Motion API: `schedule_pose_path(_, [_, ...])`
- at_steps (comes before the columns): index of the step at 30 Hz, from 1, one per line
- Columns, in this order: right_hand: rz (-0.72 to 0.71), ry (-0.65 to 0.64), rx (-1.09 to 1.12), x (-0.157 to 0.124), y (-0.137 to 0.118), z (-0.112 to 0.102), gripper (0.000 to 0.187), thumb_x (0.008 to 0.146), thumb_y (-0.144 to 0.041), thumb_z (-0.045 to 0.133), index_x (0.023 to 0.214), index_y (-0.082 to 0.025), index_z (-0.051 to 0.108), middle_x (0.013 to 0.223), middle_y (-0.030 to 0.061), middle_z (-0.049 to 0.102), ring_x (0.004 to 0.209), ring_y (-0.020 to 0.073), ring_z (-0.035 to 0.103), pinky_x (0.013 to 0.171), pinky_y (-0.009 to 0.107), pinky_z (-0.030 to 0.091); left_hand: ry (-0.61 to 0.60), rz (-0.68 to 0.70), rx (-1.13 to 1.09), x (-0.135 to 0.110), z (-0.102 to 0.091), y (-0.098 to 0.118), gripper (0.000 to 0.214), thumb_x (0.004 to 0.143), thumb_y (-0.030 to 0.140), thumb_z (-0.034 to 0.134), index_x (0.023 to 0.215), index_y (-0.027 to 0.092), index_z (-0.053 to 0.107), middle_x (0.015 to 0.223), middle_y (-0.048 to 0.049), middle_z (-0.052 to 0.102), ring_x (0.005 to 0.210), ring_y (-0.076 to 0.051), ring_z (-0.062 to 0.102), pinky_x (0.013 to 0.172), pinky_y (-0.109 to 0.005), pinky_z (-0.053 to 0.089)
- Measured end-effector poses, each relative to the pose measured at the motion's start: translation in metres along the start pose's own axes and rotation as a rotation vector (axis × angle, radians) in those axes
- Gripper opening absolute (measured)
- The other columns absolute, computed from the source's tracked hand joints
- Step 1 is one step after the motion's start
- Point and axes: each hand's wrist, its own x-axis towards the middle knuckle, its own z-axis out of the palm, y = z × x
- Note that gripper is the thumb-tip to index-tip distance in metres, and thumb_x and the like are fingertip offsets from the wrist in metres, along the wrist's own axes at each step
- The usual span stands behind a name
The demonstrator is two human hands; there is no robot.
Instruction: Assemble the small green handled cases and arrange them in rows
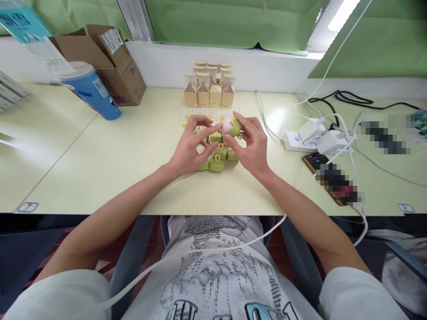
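Observation:
My right hand (254, 144) grips a small green case (236, 127) between thumb and fingers, tilted above the table. A pale pink rounded piece (227, 126) shows at the case's left side. My left hand (193, 144) is open, its fingers apart and its index fingertip at or close to the pink piece; contact is hard to tell. Below and between my hands sit several more green cases (216, 165) with cream loops on top, partly hidden by my fingers. Behind them lie clear plastic pieces with yellow round labels (210, 117).
Several small open tan boxes (203, 94) stand in rows near the wall. At left are a blue cup (95, 95), a tilted clear bottle (40, 44) and a cardboard carton (116, 66). A power strip (295, 141), cables and a phone (328, 178) lie at right. One white cable crosses my lap.

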Motion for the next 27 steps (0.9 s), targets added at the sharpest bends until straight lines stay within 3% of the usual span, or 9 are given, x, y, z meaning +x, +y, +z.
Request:
schedule_pose_path(3, [0.113,0.082,0.046,0.008,0.011,-0.008,0.063,0.107,-0.062,0.081,0.166,-0.039,0.072,0.141,0.0091,0.066,0.123,0.0265,0.078,0.109,0.046,0.075,-0.036,0.047,0.024,0.001,0.0,-0.002,0.03,0.117,0.042,0.067,0.142,0.033,0.082,0.148,-0.0156,0.061,0.141,-0.031,0.07,0.085,-0.038,0.077])
schedule_pose_path(7, [0.261,0.095,0.041,0.027,0.024,-0.033,0.074,0.095,-0.06,0.093,0.161,-0.036,0.072,0.142,0.0087,0.076,0.121,0.0279,0.082,0.11,0.048,0.074,0.008,0.019,0.052,0.004,-0.005,-0.005,0.026,0.113,0.026,0.066,0.132,0.03,0.083,0.143,-0.0138,0.064,0.136,-0.029,0.071,0.08,-0.035,0.075])
schedule_pose_path(10, [0.362,0.017,-0.013,0.039,0.031,-0.054,0.064,0.08,-0.06,0.102,0.134,-0.03,0.082,0.131,0.0084,0.084,0.119,0.0314,0.082,0.103,0.05,0.075,0.059,-0.03,0.079,0.007,-0.01,-0.008,0.023,0.108,0.021,0.067,0.121,0.026,0.085,0.138,-0.013,0.068,0.131,-0.027,0.073,0.078,-0.032,0.072])
schedule_pose_path(13, [0.398,-0.153,-0.003,0.044,0.038,-0.067,0.057,0.074,-0.064,0.105,0.114,-0.028,0.086,0.13,0.0097,0.085,0.115,0.0326,0.082,0.098,0.053,0.075,0.117,-0.115,0.047,0.01,-0.013,-0.011,0.024,0.104,0.017,0.067,0.114,0.025,0.088,0.132,-0.0114,0.07,0.124,-0.024,0.074,0.076,-0.028,0.07])
schedule_pose_path(16, [0.41,-0.286,-0.002,0.043,0.043,-0.07,0.055,0.075,-0.064,0.104,0.114,-0.026,0.09,0.136,0.013,0.083,0.114,0.034,0.083,0.096,0.056,0.075,0.177,-0.213,-0.026,0.012,-0.015,-0.015,0.027,0.1,0.014,0.067,0.109,0.026,0.09,0.126,-0.0102,0.072,0.118,-0.023,0.075,0.073,-0.026,0.068])
schedule_pose_path(19, [0.403,-0.34,-0.075,0.041,0.046,-0.067,0.044,0.081,-0.053,0.099,0.114,-0.024,0.093,0.134,0.014,0.086,0.116,0.0351,0.083,0.103,0.058,0.075,0.215,-0.265,-0.053,0.013,-0.015,-0.017,0.028,0.098,0.012,0.067,0.105,0.025,0.091,0.122,-0.0101,0.072,0.115,-0.023,0.075,0.069,-0.025,0.066])
schedule_pose_path(23, [0.389,-0.389,-0.142,0.04,0.046,-0.064,0.039,0.084,-0.038,0.092,0.121,-0.023,0.094,0.127,0.0128,0.091,0.119,0.0353,0.085,0.105,0.055,0.075,0.225,-0.244,-0.044,0.013,-0.013,-0.017,0.029,0.098,0.011,0.067,0.102,0.025,0.092,0.119,-0.0099,0.073,0.114,-0.022,0.075,0.068,-0.024,0.063])
schedule_pose_path(27, [0.377,-0.392,-0.161,0.04,0.046,-0.062,0.042,0.084,-0.035,0.091,0.125,-0.024,0.093,0.123,0.0116,0.092,0.122,0.0359,0.085,0.105,0.054,0.075,0.206,-0.242,-0.022,0.012,-0.011,-0.016,0.029,0.097,0.011,0.066,0.101,0.025,0.091,0.119,-0.0095,0.074,0.115,-0.022,0.075,0.069,-0.025,0.063])
